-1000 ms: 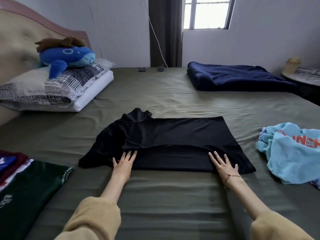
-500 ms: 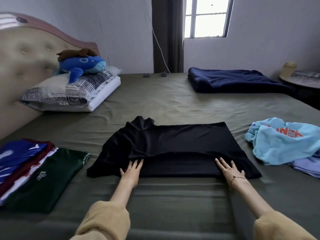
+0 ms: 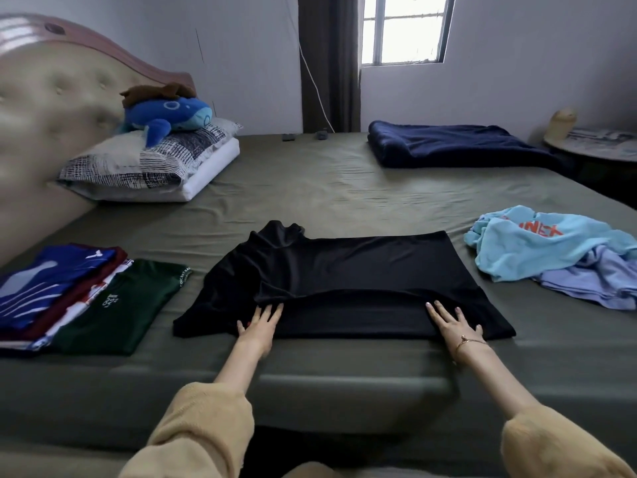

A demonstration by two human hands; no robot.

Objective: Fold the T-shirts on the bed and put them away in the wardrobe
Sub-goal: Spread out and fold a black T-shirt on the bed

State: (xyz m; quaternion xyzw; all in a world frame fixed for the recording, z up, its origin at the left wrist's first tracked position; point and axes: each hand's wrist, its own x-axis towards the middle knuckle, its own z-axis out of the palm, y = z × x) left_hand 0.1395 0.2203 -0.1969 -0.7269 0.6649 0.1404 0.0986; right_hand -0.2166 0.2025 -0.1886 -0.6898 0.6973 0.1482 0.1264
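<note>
Tan fleece sleeves point(image 3: 203, 429) — thin wrist bracelet point(image 3: 469, 342).

Bed point(image 3: 310, 188) in olive sheet, black T-shirt point(image 3: 344, 270) spread near front edge, folded shirt stack point(image 3: 86, 298) at left edge, crumpled light-blue shirts point(image 3: 551, 250) at right edge, pillows point(image 3: 155, 163) by headboard, navy blanket point(image 3: 448, 143) at far right corner.

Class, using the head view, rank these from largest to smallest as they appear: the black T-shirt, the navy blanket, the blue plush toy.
1. black T-shirt
2. navy blanket, though it lies farther back, so its true size may be greater
3. blue plush toy
</note>
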